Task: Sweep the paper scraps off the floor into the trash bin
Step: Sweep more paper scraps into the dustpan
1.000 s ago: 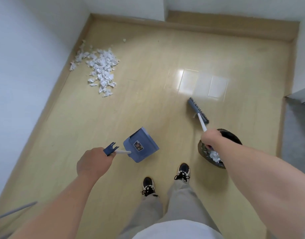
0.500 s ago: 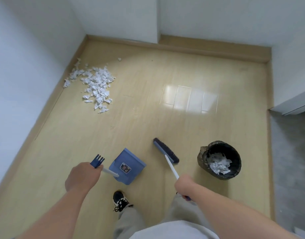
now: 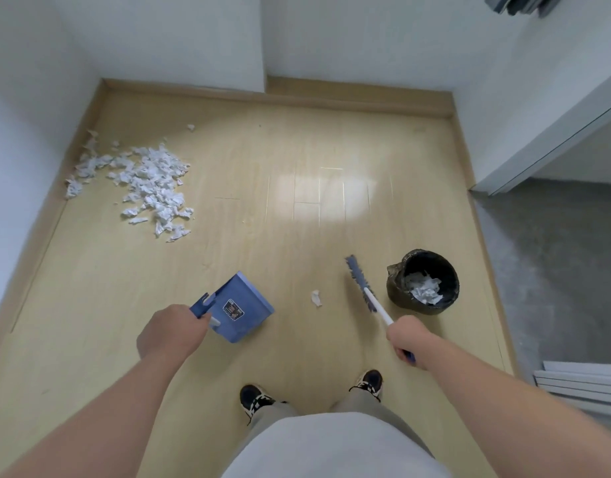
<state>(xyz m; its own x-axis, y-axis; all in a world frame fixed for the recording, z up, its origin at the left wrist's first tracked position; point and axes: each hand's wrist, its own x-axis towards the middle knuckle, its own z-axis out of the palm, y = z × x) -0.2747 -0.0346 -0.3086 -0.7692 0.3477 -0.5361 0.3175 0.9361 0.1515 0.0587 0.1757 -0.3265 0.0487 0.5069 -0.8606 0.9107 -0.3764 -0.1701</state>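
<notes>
The floor (image 3: 297, 150) is pale wood-look plank with a bright patch of glare near its middle, meeting grey flooring (image 3: 545, 270) on the right. A loose heap of white paper scraps (image 3: 149, 182) lies near the left wall, with one stray piece (image 3: 191, 127) beyond it and a single scrap (image 3: 316, 298) nearer the middle. A black-lined trash bin (image 3: 399, 294) holding white paper stands upright towards the right, and two dark shoes (image 3: 252, 400) are planted at the near edge.
</notes>
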